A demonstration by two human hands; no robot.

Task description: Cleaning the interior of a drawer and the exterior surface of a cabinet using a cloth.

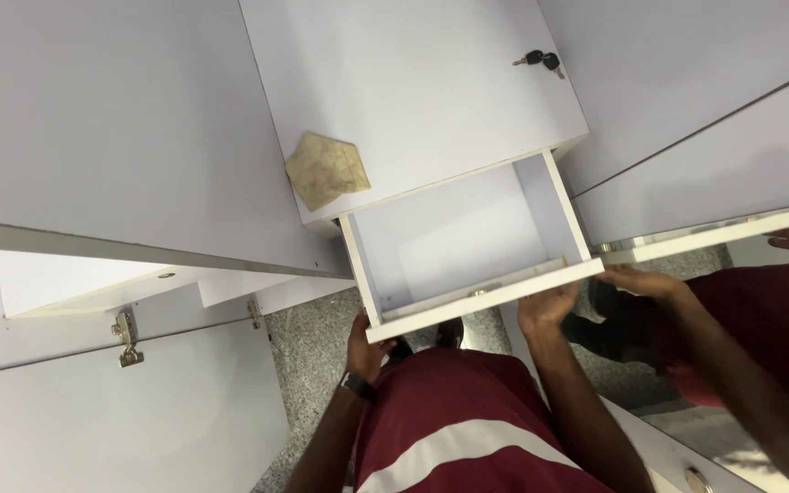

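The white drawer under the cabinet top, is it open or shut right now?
Open. The drawer is pulled out from the cabinet, its bare inside showing, with the left hand and right hand at its front panel.

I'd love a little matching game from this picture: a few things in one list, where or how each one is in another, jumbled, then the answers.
Things:
1. drawer
2. tan cloth
3. keys
4. left hand

Places or states:
A. lying folded on the cabinet top, at its left edge
B. under the left corner of the drawer front
C. pulled out, nothing visible inside
D. hanging from a lock near the cabinet's right side

Pairs: 1-C, 2-A, 3-D, 4-B. The right hand grips the drawer front from below too.
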